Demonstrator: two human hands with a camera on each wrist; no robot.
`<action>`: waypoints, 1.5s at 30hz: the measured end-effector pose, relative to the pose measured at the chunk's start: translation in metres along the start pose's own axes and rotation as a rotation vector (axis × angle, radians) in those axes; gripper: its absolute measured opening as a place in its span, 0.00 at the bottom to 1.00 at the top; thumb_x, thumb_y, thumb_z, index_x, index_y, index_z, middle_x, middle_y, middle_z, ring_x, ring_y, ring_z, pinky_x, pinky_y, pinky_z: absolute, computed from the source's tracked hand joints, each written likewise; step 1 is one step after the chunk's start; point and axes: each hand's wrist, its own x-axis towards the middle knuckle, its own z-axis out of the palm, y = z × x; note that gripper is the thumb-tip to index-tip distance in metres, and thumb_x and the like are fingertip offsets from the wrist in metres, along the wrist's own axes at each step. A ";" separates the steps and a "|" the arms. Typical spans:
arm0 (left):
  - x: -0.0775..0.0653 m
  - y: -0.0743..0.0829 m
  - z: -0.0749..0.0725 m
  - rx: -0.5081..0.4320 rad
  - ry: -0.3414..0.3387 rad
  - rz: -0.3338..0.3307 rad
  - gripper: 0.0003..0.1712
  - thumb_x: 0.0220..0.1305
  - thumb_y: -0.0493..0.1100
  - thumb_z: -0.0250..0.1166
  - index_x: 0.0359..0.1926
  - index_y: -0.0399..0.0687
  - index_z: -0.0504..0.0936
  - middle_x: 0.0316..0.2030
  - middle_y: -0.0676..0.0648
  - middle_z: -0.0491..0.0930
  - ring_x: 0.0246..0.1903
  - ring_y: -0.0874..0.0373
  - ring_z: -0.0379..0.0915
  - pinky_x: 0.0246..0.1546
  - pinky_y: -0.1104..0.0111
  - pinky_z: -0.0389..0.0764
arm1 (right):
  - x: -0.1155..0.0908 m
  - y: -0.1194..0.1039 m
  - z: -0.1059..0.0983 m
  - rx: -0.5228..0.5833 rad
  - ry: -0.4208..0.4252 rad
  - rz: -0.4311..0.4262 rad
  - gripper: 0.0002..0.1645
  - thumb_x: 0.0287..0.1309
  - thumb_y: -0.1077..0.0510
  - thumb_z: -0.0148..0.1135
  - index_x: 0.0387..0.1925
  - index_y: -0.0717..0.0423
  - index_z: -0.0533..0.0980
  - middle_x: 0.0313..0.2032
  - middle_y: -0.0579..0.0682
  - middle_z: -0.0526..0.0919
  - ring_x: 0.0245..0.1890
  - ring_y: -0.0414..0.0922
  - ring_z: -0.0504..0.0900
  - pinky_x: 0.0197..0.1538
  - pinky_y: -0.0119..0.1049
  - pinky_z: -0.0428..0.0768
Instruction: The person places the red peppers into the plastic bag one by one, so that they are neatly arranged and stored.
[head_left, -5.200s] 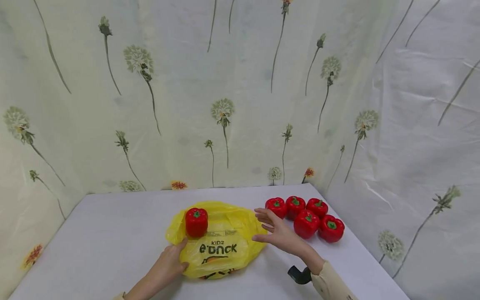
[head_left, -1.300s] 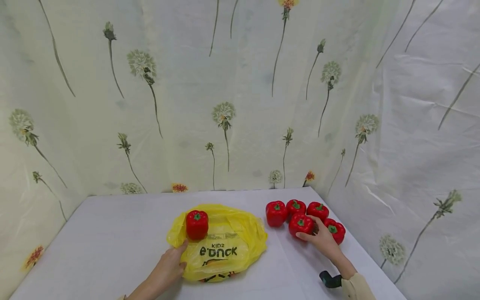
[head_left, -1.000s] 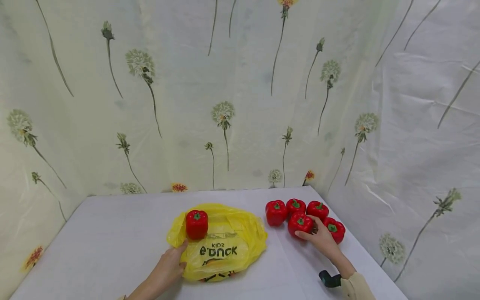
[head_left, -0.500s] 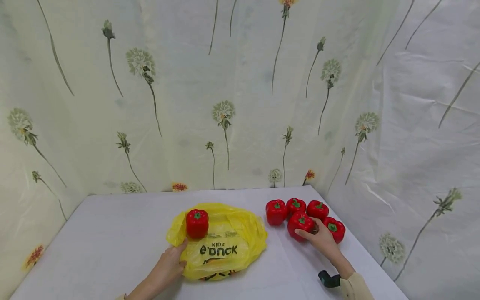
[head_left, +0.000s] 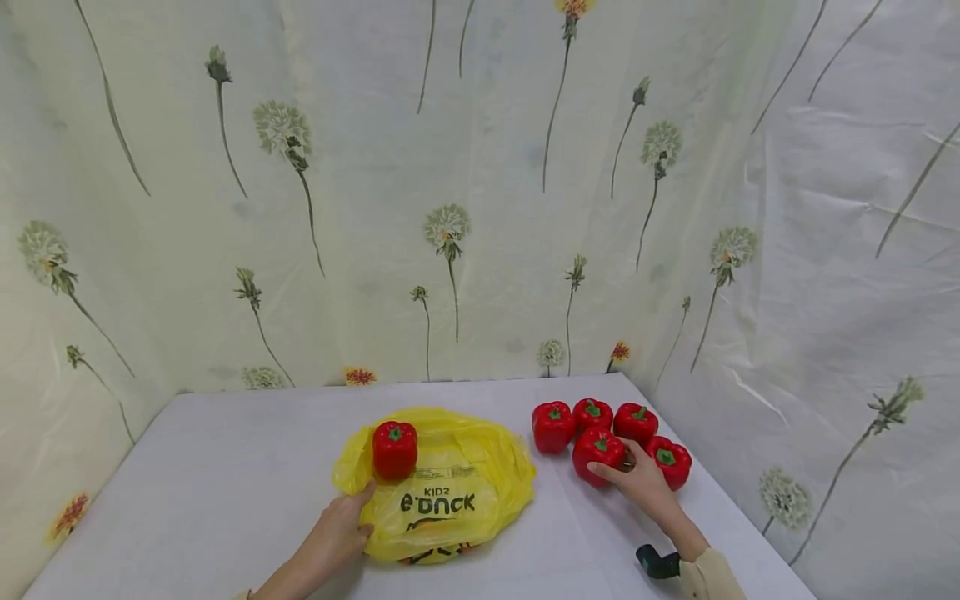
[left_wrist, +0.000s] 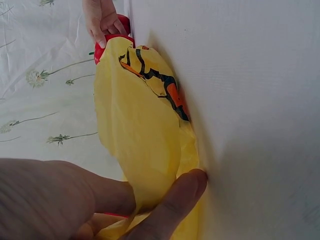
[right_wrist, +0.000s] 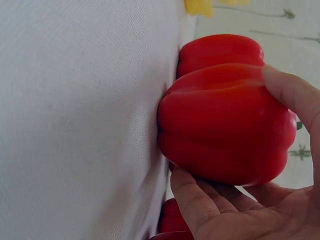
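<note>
Gripping the front red bell pepper (head_left: 596,460) w/ my R hand (head_left: 647,483), thumb one side, fingers opp.; approx. 5 s ago it was by the bag, so hold looks set. Four more peppers (head_left: 553,427) sit beyond & beside it. L hand (head_left: 337,529) pinches yellow plastic bag (head_left: 438,533): thin, crinkly, printed. Another pepper (head_left: 394,452) stands just past its fingertips. All glossy, blocky, lobed.

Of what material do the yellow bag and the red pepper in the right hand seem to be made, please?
The yellow bag: most likely thin plastic film, slightly shiny; it wrinkles and looks partly see-through.
The red pepper in the right hand: smooth and glossy, with small highlights; it may be a real vegetable or moulded plastic, I cannot tell.
</note>
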 end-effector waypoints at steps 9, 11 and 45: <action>0.000 -0.001 0.000 -0.016 -0.010 0.004 0.37 0.52 0.27 0.66 0.64 0.27 0.67 0.63 0.28 0.67 0.47 0.49 0.72 0.52 0.51 0.79 | -0.002 0.000 0.000 0.015 -0.005 -0.002 0.68 0.40 0.25 0.66 0.69 0.64 0.52 0.65 0.70 0.62 0.62 0.66 0.64 0.54 0.57 0.80; 0.000 -0.001 -0.001 -0.023 -0.012 0.001 0.37 0.52 0.27 0.66 0.64 0.27 0.66 0.64 0.28 0.67 0.46 0.50 0.72 0.52 0.51 0.79 | -0.002 0.000 0.000 0.019 -0.009 0.002 0.69 0.39 0.24 0.66 0.69 0.64 0.52 0.65 0.71 0.62 0.63 0.67 0.64 0.54 0.57 0.79; -0.001 -0.001 -0.003 -0.039 -0.012 0.002 0.36 0.52 0.27 0.66 0.64 0.28 0.67 0.63 0.28 0.67 0.56 0.42 0.71 0.56 0.45 0.74 | -0.001 -0.026 -0.007 0.021 -0.059 -0.020 0.68 0.38 0.28 0.71 0.69 0.65 0.55 0.64 0.69 0.65 0.62 0.66 0.67 0.48 0.50 0.84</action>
